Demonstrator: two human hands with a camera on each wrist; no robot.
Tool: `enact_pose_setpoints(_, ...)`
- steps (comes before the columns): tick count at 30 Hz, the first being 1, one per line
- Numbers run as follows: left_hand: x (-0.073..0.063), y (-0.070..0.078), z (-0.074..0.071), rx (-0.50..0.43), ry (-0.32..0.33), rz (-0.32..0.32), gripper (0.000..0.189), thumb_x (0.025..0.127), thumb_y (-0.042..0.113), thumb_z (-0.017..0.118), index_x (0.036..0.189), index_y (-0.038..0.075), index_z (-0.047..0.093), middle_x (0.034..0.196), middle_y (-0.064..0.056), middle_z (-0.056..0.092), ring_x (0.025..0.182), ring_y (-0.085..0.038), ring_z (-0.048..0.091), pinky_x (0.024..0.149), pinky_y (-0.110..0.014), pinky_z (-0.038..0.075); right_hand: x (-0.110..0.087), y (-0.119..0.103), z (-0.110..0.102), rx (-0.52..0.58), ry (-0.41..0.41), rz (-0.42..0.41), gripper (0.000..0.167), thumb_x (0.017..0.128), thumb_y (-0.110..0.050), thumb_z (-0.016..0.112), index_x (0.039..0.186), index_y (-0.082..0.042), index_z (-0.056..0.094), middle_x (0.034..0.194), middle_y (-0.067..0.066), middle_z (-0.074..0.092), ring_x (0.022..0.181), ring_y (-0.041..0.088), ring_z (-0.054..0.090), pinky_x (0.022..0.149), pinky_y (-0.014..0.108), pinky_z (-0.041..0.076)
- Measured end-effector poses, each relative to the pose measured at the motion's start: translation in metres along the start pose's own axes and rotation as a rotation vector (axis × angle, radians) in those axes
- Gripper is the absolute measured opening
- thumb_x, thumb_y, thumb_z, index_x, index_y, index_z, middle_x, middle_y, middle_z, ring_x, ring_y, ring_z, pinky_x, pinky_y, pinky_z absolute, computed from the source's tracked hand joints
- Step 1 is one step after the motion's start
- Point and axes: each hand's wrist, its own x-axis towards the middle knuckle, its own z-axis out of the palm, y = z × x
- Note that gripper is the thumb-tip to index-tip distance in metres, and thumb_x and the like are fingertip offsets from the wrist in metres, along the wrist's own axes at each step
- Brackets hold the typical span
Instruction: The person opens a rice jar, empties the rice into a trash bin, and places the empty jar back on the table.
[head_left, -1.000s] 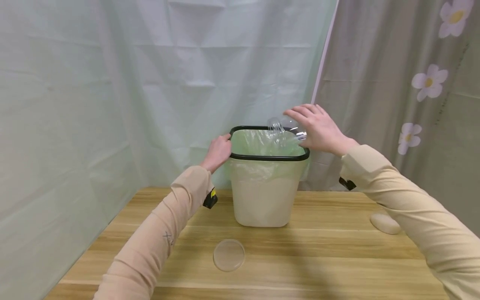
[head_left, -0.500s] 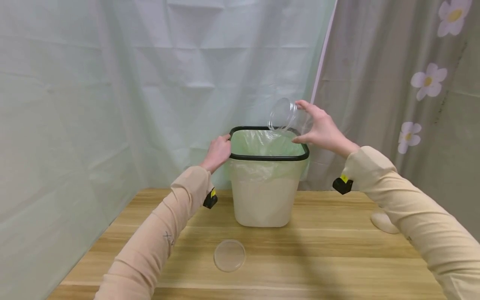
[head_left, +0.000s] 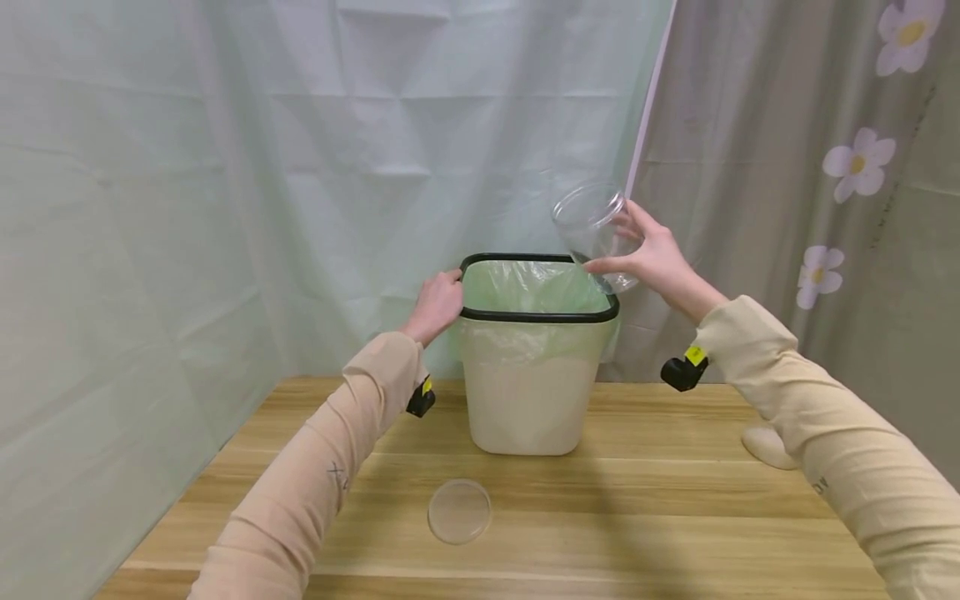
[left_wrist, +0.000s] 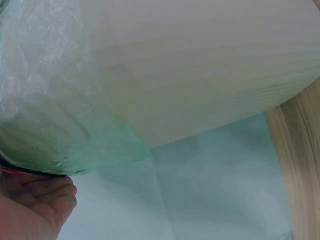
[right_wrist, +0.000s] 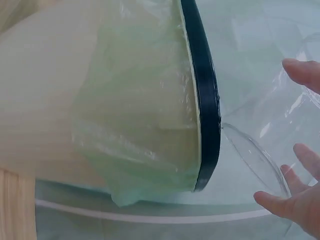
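Observation:
A cream trash bin [head_left: 525, 400] stands upright with a black rim [head_left: 538, 317] and a thin green plastic bag [head_left: 517, 285] lining it, folded over the outside. My left hand [head_left: 437, 305] grips the rim at its left side; in the left wrist view the fingers [left_wrist: 55, 192] curl at the rim's edge. Above the bin's right back corner, my right hand [head_left: 662, 260] holds a clear round plastic jar [head_left: 588, 223] between thumb and fingers. The jar is tilted, its open mouth facing up and left. In the right wrist view, the jar's base edge [right_wrist: 257, 157] shows close to the rim.
A clear round lid [head_left: 460, 512] lies flat on the wooden table [head_left: 660, 533] in front of the bin. Partly behind the right sleeve sits a whitish rounded object [head_left: 767, 447]. Pale curtains [head_left: 375, 183] hang close behind the bin and along the left.
My right hand has turned the jar from mouth-down toward the bin to mouth-up, shifting slightly right. The left hand stays on the rim, and the bin has not moved.

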Motion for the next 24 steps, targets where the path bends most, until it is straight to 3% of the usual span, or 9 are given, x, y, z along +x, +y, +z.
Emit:
enact_pose_setpoints(10, 0.001, -0.001, 0.000, 0.024, 0.010, 0.013, 0.042, 0.094, 0.007, 0.025, 0.129, -0.008, 0.042, 0.131, -0.021, 0.041, 0.121, -0.033, 0.035, 0.098, -0.039, 0.030, -0.008, 0.000, 0.003, 0.250, -0.030, 0.070, 0.090, 0.073, -0.020, 0.077, 0.144, -0.026, 0.021, 0.137, 0.001, 0.038, 0.123, 0.022, 0.034, 0.093, 0.045, 0.034)
enact_pose_setpoints(24, 0.000, -0.002, -0.001, 0.010, 0.004, 0.022, 0.043, 0.094, 0.008, 0.024, 0.130, -0.009, 0.041, 0.132, -0.021, 0.040, 0.122, -0.032, 0.034, 0.098, -0.039, 0.029, -0.026, -0.003, 0.009, 0.567, -0.091, 0.031, 0.069, 0.083, -0.005, 0.065, 0.139, -0.014, 0.027, 0.135, 0.011, 0.034, 0.111, 0.029, 0.045, 0.087, 0.044, 0.041)
